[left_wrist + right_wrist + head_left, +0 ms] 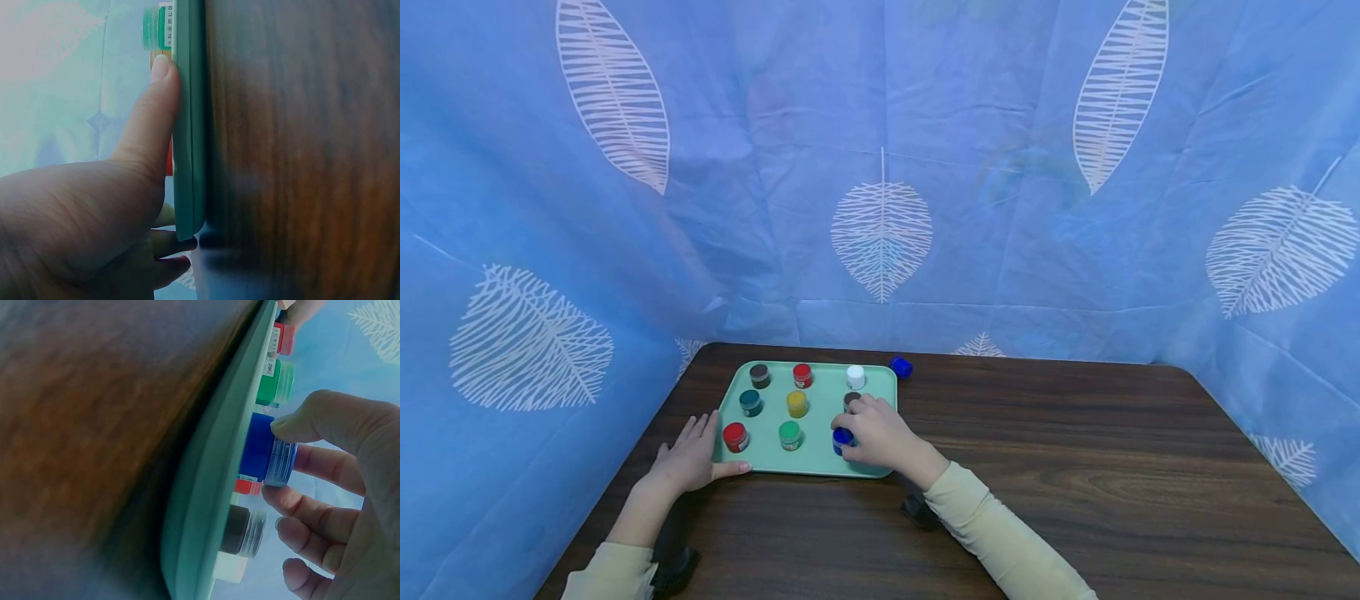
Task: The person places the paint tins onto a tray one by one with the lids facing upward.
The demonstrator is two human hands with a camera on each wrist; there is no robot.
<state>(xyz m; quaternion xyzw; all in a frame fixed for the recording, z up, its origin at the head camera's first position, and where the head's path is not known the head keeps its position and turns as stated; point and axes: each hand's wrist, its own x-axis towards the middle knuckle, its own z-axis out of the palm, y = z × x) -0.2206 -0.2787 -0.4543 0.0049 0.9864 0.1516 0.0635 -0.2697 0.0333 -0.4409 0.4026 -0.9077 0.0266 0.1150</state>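
Note:
A light green tray bears several small paint jars. My right hand pinches the lid of a blue paint jar between thumb and fingers; the jar stands at the tray's near right corner. Just behind it, partly covered by that hand, is a dark brown jar. My left hand rests on the tray's near left corner, thumb along the front rim and the other fingers straight at the left side. Beside it stands a red jar, and a green jar is in the front row's middle.
A second blue jar lies on the table beyond the tray's far right corner. White, yellow and dark teal jars stand farther back on the tray. Blue leaf-patterned cloth hangs behind the dark wooden table.

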